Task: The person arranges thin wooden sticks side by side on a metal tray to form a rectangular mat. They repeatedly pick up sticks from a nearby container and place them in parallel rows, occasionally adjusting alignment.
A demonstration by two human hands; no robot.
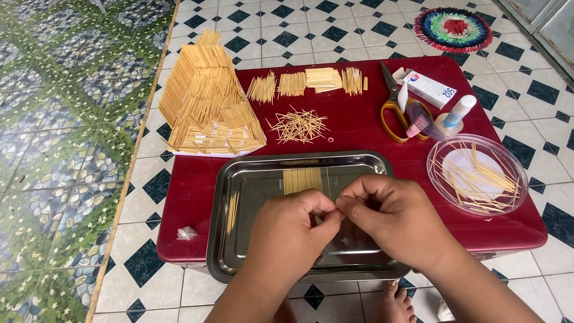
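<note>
Pinching a thin toothpick (pixel 330 192) btwn fingertips of left hand (pixel 287 233) & right hand (pixel 391 224), both closed on it, lower centre of frame over steel tray (pixel 239 263). Looked like mid-assembly, adding to stick panel (pixel 302 179) in tray; next move prob needed careful alignment. Sat on red table (pixel 191 197), tiled floor (pixel 526 96) around.

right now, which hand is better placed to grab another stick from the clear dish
Right. The right hand is on the same side as the clear dish of loose sticks, with nothing between them. The left hand would have to cross over it.
</note>
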